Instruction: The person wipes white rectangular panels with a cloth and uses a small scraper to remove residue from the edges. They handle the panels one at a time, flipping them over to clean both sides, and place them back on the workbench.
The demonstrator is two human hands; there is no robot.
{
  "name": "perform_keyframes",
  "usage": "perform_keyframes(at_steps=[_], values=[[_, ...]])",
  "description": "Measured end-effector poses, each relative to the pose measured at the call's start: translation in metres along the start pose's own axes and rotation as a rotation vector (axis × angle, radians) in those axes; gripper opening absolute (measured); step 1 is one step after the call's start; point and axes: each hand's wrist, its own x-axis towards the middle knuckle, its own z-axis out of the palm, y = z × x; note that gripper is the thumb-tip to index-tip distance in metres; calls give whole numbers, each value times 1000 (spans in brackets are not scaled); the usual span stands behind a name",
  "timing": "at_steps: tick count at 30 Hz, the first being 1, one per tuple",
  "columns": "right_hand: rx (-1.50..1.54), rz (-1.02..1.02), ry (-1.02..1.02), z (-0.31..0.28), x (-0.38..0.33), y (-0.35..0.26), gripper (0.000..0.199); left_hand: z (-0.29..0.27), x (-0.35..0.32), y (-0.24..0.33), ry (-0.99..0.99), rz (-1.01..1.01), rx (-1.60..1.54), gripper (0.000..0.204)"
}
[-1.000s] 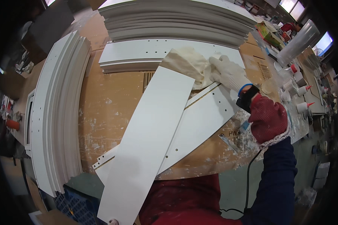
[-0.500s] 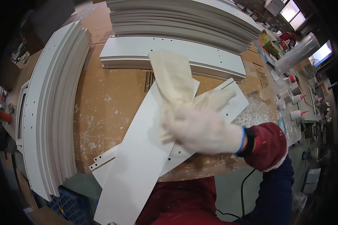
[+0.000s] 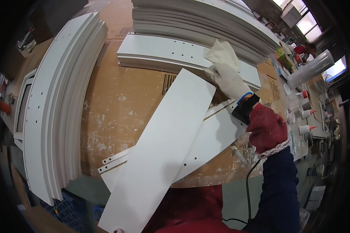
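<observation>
My right hand [image 3: 228,80], in a white knit glove, is closed on a cream cloth [image 3: 224,53] beyond the far end of a long white board [image 3: 159,143]. This top board lies slantwise across another white board [image 3: 217,132] with small holes and a grooved edge. Its near end juts past the table edge toward me. Only a bit of my left hand [image 3: 118,230] shows, a fingertip gripping the near end of the top board; the rest is out of sight.
White boards [image 3: 155,46] are stacked at the far side, with a taller stack [image 3: 198,29] behind. Another stack [image 3: 46,105] stands at left. Glue bottles [image 3: 305,129] with red tips and a clear plastic roll [image 3: 311,70] sit at right. Cardboard [image 3: 105,112] covers the table.
My right hand has moved with the cloth from the middle of the top board to past its far right end. The view has shifted slightly.
</observation>
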Motion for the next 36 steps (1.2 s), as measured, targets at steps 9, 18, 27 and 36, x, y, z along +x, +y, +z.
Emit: perform_keyframes(at_steps=[9,18,27,36], values=[[216,-455,-292,-1,-63,-76,38,12,-7,8,28,31,-64,21],[-58,77,135,-45,-8,8,23,15,0,3,-37,59,-60,23],[861,-12,-507,-80,-102,-103,24,42,16,13,-367,-7,-304,29],[28,-607,-136,24,-115,-115,46,70,1,35,-395,-82,-408,56]])
